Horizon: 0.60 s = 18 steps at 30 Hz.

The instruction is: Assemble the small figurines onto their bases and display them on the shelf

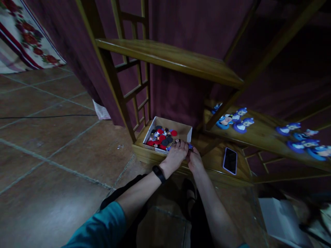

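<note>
Head view shows a small purple piece (190, 146) at the front right corner of the box (181, 128), where the left hand (178, 152) and right hand (194, 159) meet; whether either grips it, I cannot tell. Fingertip handling seems underway, probably calling next for a light touch.

The left hand (178, 152) (back upward) sits just beside the right hand (194, 159), forearms (141, 195) outstretched

Glossy wooden shelf (168, 57), cardboard box (179, 127)
</note>
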Tool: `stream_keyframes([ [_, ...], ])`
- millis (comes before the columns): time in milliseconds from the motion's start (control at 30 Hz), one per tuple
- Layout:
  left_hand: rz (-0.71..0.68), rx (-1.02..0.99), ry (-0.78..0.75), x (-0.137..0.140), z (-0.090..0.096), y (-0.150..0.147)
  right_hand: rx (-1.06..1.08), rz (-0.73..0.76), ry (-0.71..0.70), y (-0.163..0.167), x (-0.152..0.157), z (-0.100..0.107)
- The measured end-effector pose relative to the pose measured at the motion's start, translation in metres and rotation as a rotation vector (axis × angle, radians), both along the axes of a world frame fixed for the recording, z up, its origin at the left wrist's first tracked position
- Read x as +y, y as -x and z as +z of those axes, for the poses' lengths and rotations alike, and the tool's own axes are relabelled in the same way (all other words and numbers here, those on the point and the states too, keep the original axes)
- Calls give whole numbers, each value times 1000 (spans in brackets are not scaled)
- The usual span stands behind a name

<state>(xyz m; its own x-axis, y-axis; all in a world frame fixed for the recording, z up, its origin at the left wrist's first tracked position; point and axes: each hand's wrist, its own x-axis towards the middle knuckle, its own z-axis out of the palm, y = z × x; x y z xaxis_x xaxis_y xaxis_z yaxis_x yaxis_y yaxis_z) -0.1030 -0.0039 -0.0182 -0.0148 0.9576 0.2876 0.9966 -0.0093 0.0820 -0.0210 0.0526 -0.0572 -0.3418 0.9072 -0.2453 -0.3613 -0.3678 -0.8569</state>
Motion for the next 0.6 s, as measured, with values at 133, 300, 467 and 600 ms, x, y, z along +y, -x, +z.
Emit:
stream_keyframes([
  [133,8,-2,-22,0,-3,-2,-6,-26,3,0,-2,-2],
  [300,-2,-24,-4,-1,-4,-3,-41,-23,-14,0,-2,-5],
  [467,-15,-6,-3,0,-7,-4,-42,-23,-22,-1,-2,-4],
  [600,-17,26,-19,1,-9,-5,-27,-31,12,-1,-3,-4],
])
